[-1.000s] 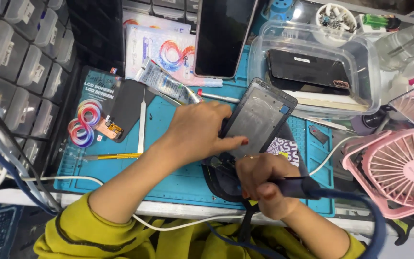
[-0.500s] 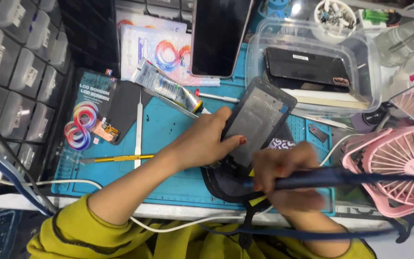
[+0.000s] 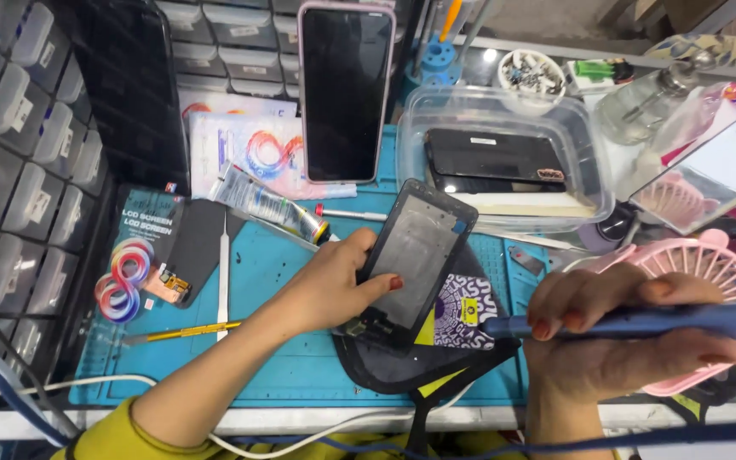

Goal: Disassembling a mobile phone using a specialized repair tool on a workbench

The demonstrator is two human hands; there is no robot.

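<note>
Two hands were busy: the left hand (image 3: 334, 285) pinned a bare phone frame (image 3: 415, 260) on the blue mat (image 3: 300, 358), the right hand (image 3: 623, 345) gripped a blue tool (image 3: 641, 322) just beside it; the frame lay stripped, nothing yet refitted.

The left hand (image 3: 334, 285) comes in from the lower left, the forearm bare and stretched diagonally, with a yellow-green sleeve at the elbow. Its palm faces down, the thumb points to the right and the fingers (image 3: 359, 247) are bent in a grip. The right hand (image 3: 619, 341) is at the lower right, wrist rising from the bottom edge. Its fingers are curled closed, knuckles up, nails painted red.
</note>
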